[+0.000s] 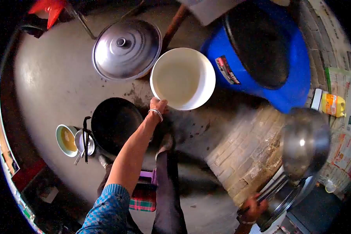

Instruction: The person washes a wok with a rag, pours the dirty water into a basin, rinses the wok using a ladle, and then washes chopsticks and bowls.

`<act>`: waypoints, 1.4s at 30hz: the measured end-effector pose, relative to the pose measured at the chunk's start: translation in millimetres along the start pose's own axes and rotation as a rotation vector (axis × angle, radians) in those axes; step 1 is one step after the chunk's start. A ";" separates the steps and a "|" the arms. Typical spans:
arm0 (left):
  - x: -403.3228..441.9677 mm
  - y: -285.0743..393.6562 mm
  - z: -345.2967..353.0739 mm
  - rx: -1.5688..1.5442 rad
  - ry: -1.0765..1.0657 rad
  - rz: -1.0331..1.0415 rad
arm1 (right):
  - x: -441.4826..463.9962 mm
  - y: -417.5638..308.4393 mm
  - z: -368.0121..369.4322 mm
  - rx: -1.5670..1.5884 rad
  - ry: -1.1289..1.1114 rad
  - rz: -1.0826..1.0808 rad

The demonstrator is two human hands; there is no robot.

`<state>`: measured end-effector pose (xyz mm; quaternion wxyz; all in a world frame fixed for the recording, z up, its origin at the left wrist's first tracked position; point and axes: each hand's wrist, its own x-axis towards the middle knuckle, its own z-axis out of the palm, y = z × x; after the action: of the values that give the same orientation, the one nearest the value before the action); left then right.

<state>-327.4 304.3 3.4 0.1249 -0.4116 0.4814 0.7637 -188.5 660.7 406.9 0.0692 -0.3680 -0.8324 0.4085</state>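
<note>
My left hand (159, 106), with a bracelet at the wrist, grips the near rim of a white bucket (207, 82) that has cloudy liquid inside. At the lower right, my right hand (253, 208) is closed on something dark at the edge of a metal pot (273, 212); blur hides exactly what it holds. Above that hand a shiny steel bowl or lid (306, 142) stands tilted. Left of my left forearm, a large black pan (115, 124) rests on the floor.
A silver lidded pot (128, 50) stands left of the bucket, a blue barrel (257, 78) right of it. Two small bowls, one with yellowish liquid (68, 140), sit by the pan. A brick ledge (245, 152) and a yellow bottle (333, 105) are at right. Near my legs is a plaid-topped stool (143, 199).
</note>
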 end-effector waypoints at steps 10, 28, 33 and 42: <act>-1.6 -36.6 0.0 -0.007 0.130 0.268 | -48.8 2.0 116.0 -0.285 -0.661 -0.078; -71.4 -62.9 -8.6 -0.113 0.115 0.272 | 60.2 57.1 374.2 -0.874 -0.721 -0.564; -73.5 -76.6 -3.0 -0.216 0.117 0.274 | 46.6 53.0 385.9 -1.013 -0.593 -0.702; -82.9 -85.8 -1.6 -0.070 0.137 0.272 | 35.8 66.7 391.5 -1.182 -0.623 -0.491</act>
<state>-224.0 363.3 10.8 -0.0273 -0.3978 0.5131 0.7601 -340.0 464.7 94.5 -0.2931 -0.0119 -0.9546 -0.0524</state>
